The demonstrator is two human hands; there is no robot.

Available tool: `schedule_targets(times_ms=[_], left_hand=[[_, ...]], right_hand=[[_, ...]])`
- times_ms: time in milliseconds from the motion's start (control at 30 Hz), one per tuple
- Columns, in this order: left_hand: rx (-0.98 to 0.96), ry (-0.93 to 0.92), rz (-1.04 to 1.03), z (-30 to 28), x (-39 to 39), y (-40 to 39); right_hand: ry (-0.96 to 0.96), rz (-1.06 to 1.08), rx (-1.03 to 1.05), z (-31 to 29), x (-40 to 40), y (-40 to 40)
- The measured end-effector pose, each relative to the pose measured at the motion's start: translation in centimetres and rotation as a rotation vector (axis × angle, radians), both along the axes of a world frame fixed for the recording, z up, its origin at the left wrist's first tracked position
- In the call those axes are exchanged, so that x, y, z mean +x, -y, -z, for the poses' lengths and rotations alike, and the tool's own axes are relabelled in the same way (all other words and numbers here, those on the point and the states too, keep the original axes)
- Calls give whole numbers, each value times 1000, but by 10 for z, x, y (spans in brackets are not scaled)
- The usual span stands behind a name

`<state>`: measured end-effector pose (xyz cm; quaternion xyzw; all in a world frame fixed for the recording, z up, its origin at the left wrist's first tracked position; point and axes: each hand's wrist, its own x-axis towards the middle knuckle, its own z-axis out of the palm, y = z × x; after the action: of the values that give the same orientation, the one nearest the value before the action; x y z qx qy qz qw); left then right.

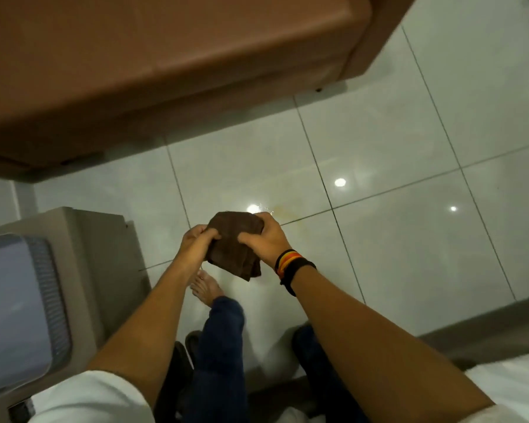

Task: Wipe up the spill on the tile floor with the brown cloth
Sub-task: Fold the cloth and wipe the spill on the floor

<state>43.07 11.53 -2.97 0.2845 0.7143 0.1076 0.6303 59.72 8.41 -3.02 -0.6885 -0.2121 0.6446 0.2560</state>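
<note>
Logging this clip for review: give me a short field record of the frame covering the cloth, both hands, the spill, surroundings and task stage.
cloth: brown cloth, bunched, held in the air above the floor
left hand: left hand grips the cloth's left edge
right hand: right hand grips the right side; striped wristbands on that wrist
spill: faint yellowish spill on the white tile floor, just beyond the hands
surroundings: brown sofa ahead; bare foot below the cloth
stage: cloth not yet touching the floor
</note>
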Motion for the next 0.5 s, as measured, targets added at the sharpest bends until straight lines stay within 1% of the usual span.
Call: schedule_targets(times_ms=[100, 133, 167, 200, 233, 267, 333, 400, 500], left_hand=[[-111, -66, 164, 38, 29, 29], [-159, -114, 236, 67, 28, 43], [-189, -150, 285, 107, 23, 59], [-213, -233, 352, 137, 19, 74], [-236, -295, 427, 132, 26, 81], [-258, -307, 434, 124, 36, 85], [-313, -235, 443, 142, 51, 96], [-331, -226, 481, 177, 60, 106], [-284, -228, 509, 240, 65, 110]], right_hand=[[116, -44, -134, 34, 33, 46], [155, -70, -186, 46, 37, 61], [197, -94, -230, 60, 40, 75], [232, -115, -266, 75, 40, 89], [256, -130, -293, 91, 39, 101], [274, -139, -314, 108, 39, 111], [310, -151, -341, 142, 37, 127], [347, -150, -355, 178, 37, 138], [387, -136, -358, 231, 41, 143]])
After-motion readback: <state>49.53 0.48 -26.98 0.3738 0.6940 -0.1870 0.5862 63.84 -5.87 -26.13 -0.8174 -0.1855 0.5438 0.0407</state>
